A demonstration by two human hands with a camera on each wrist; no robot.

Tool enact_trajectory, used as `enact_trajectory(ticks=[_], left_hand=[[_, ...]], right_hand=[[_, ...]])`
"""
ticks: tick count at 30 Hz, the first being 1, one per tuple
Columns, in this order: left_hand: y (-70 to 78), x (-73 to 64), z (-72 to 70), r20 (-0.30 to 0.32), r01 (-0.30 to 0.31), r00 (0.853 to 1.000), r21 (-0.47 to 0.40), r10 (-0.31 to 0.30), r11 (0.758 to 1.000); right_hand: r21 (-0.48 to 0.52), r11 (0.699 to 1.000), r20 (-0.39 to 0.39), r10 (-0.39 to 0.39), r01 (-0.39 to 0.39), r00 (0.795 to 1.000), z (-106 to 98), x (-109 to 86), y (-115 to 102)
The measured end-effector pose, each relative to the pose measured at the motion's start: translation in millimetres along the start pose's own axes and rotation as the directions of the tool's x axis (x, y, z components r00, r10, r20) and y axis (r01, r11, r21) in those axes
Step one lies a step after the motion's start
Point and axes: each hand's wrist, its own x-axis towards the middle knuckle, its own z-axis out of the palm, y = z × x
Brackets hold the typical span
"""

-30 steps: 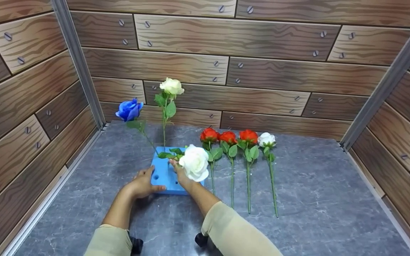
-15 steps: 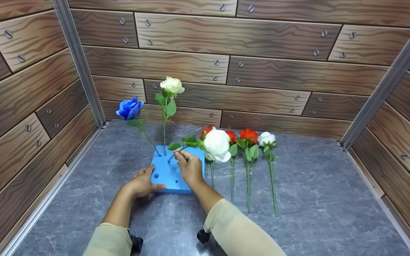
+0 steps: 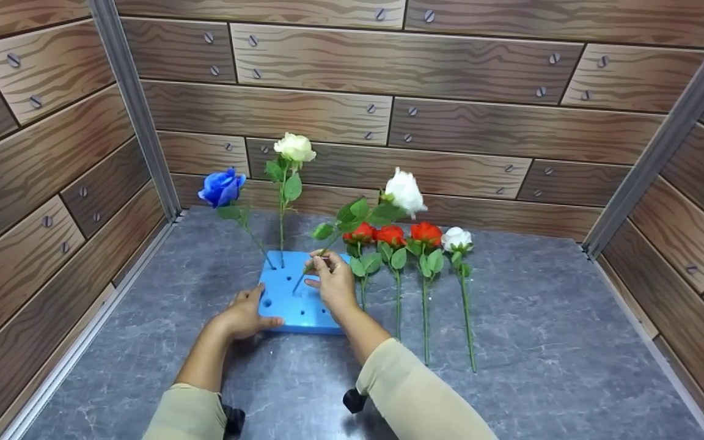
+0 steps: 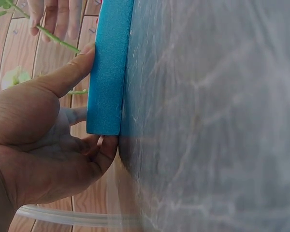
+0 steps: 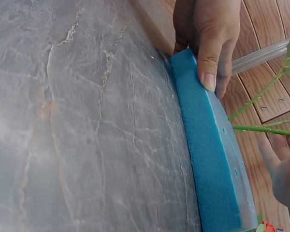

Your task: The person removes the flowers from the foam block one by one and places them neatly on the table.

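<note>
One white rose (image 3: 404, 190) leans right, its stem pinched by the right hand (image 3: 333, 284) over the blue foam block (image 3: 294, 302) near the worktop's (image 3: 541, 342) left edge; the left hand (image 3: 243, 315) grips the block's corner.

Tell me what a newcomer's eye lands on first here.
Probably the white rose, tilted above the blue foam block with its stem pinched in the right hand. Next, the blue rose and cream rose standing in the block, which the left hand steadies, and four roses lying to its right.
</note>
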Motion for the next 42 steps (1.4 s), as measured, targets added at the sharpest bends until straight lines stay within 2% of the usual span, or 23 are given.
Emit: enact_trajectory(ticks=[5, 10, 16, 29, 42], left_hand=[[0.7, 0.0, 1.1, 0.001, 0.004, 1.0, -0.002, -0.004, 1.0], [1.6, -0.3, 1.2, 0.008, 0.005, 1.0, -0.014, -0.005, 1.0], [1.3, -0.6, 0.9, 0.02, -0.004, 1.0, -0.023, 0.005, 1.0], [-1.2, -0.5, 1.5, 0.017, -0.011, 1.0, -0.031, 0.011, 0.999], [-1.7, -2.6, -0.3, 0.027, -0.024, 0.999, -0.031, 0.024, 0.999]], right_hand=[[0.025, 0.999, 0.023, 0.034, -0.035, 0.999, -6.2, -0.1, -0.9], [0.002, 0.999, 0.039, 0.036, -0.036, 0.999, -11.5, -1.0, -1.9], [-0.034, 0.996, 0.061, 0.087, -0.085, 0.994, -18.8, -2.0, -3.8], [-0.074, 0.991, 0.124, 0.117, -0.109, 0.985, -30.8, -2.9, -3.5], [-0.125, 0.985, 0.132, 0.139, -0.122, 0.982, -51.7, -7.9, -9.4]])
